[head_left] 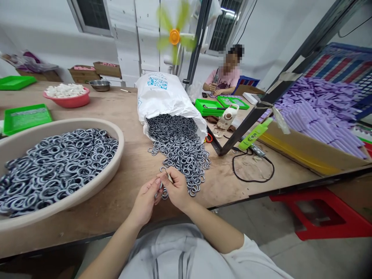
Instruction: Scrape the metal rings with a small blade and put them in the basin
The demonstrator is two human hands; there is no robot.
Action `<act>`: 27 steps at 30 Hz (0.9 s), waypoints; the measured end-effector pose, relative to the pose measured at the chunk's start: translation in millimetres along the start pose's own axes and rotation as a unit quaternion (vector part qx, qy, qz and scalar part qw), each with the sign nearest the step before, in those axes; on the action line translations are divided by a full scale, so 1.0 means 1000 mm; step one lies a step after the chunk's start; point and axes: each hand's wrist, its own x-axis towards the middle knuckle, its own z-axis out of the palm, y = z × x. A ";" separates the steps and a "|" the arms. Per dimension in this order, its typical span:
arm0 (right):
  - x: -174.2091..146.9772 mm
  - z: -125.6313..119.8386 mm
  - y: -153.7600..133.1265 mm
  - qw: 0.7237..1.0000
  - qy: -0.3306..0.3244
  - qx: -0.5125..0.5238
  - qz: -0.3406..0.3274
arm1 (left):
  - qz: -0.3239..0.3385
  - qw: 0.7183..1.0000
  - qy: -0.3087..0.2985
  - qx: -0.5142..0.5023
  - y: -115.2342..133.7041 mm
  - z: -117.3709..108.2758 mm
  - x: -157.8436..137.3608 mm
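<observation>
white sack [167, 93] as landmark. loose rings [186, 155] spill from its mouth; beige basin [121, 145] of rings left of it. on our side of it, our left hand [147, 194] pinches one ring [161, 186], our right hand [178, 189] grips a thin pale tool [169, 177]. tool could slip if the ring turns; a bump could scatter the loose rings.

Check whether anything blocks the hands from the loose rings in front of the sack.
Nothing visible does. The left hand and right hand are right at the near edge of the loose rings. The basin stands off to the left and the black frame to the right, both clear of that gap.
</observation>
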 end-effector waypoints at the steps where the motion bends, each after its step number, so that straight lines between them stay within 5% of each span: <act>1: 0.000 0.000 -0.001 1.000 0.002 -0.010 -0.010 | 0.000 1.000 0.001 -0.003 0.000 0.000 0.000; 8: 0.003 -0.004 0.012 0.993 -0.038 -0.075 -0.078 | 0.007 1.000 0.020 -0.012 0.002 -0.006 0.008; 22: 0.003 -0.007 0.031 0.991 -0.065 -0.078 -0.090 | 0.003 1.000 0.025 0.001 -0.001 -0.009 0.015; 27: 0.005 -0.008 0.029 0.995 -0.068 -0.066 -0.042 | 0.004 1.000 0.001 0.012 -0.005 -0.010 0.017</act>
